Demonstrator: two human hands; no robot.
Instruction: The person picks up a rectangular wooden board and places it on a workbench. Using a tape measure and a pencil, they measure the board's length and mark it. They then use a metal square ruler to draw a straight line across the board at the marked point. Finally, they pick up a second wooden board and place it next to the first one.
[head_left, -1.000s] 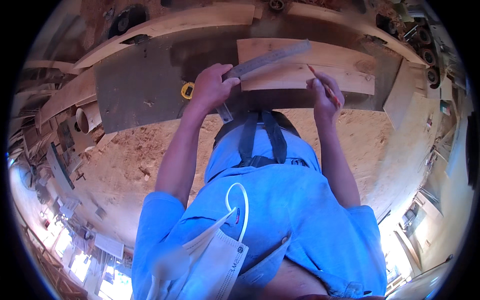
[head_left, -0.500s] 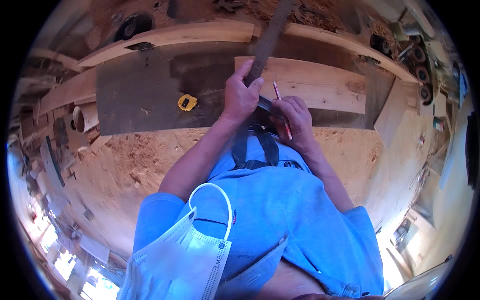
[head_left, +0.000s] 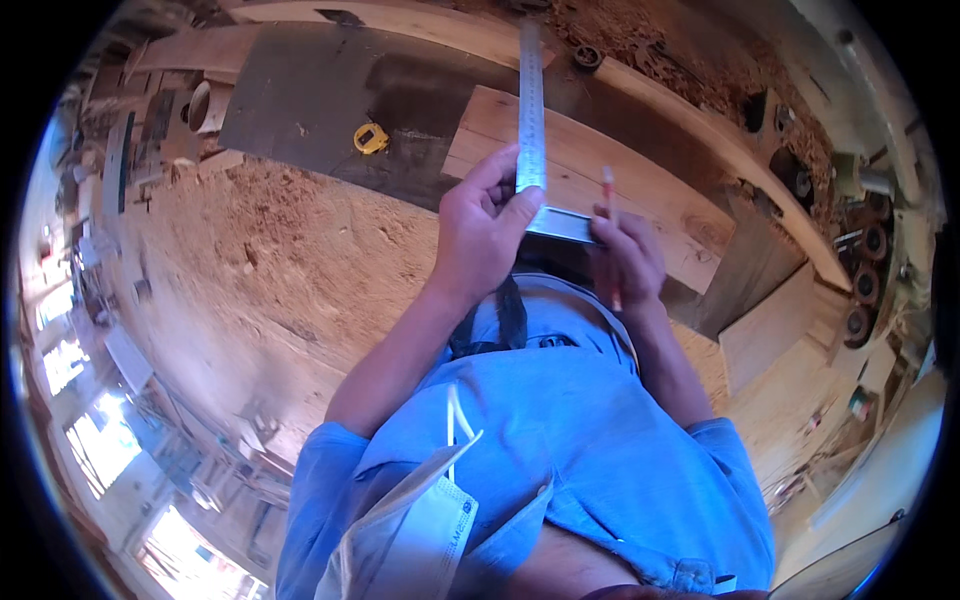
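Here, metal square (head_left: 531, 110), board (head_left: 573, 165) on dark worktop (head_left: 305, 90) (sawdusty floor (head_left: 300, 265))

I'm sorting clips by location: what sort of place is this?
Most likely a woodworking shop: the left hand holds a silvery L-shaped metal square, a long, flat, pale wooden board lies on the dark, flat worktop, and what looks like loose tan sawdust is strewn below.

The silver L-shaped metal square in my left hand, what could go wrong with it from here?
If your left hand slipped, the silver L-shaped metal square might drop and dent the pale wooden board that its long arm crosses in view. Your right hand holds a slim red pencil right by the square's short arm, so the pencil could snag or slip.
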